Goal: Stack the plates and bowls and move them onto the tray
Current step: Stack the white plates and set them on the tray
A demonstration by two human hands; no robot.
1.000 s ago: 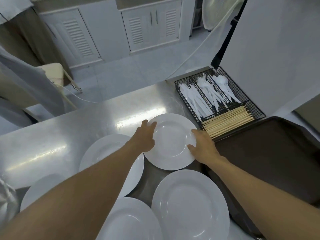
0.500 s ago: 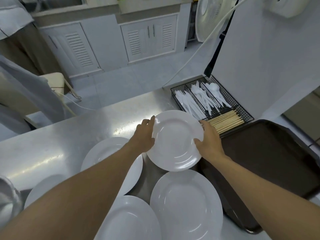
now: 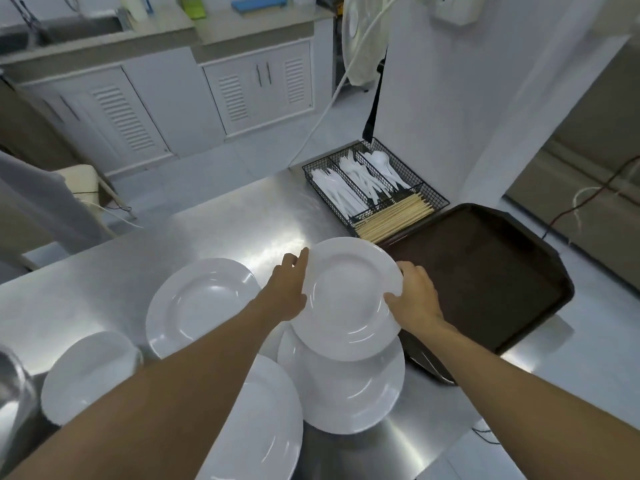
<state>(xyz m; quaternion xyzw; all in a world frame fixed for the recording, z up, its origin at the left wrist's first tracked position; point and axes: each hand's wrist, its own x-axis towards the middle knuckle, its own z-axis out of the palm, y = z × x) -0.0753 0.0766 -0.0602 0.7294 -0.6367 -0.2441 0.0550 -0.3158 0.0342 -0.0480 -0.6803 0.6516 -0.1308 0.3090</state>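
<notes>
A brushed steel table [image 3: 104,292] fills the foreground, its far edge dropping to a tiled floor before white louvred cabinets [image 3: 242,95]. Both hands clasp a white plate [image 3: 346,299] by opposite rims: the left hand [image 3: 287,289] has its fingers [image 3: 302,258] curled over the left edge, and the right hand [image 3: 415,296] pinches the right edge. The plate is lifted and tilted, overlapping a larger plate [image 3: 346,393] lying flat on the table beneath it. Bare steel lies open beyond the held plate's far side. Just right, a dark brown tray [image 3: 485,271] sits empty near the table's right edge. Left lie another wide plate [image 3: 204,303], one at the near edge [image 3: 256,427] and a smaller white dish [image 3: 90,372]. Behind the tray, touching it, a black wire basket [image 3: 433,199] holds white plastic cutlery [image 3: 349,188] in three compartments and chopsticks [image 3: 394,216] in a fourth.
</notes>
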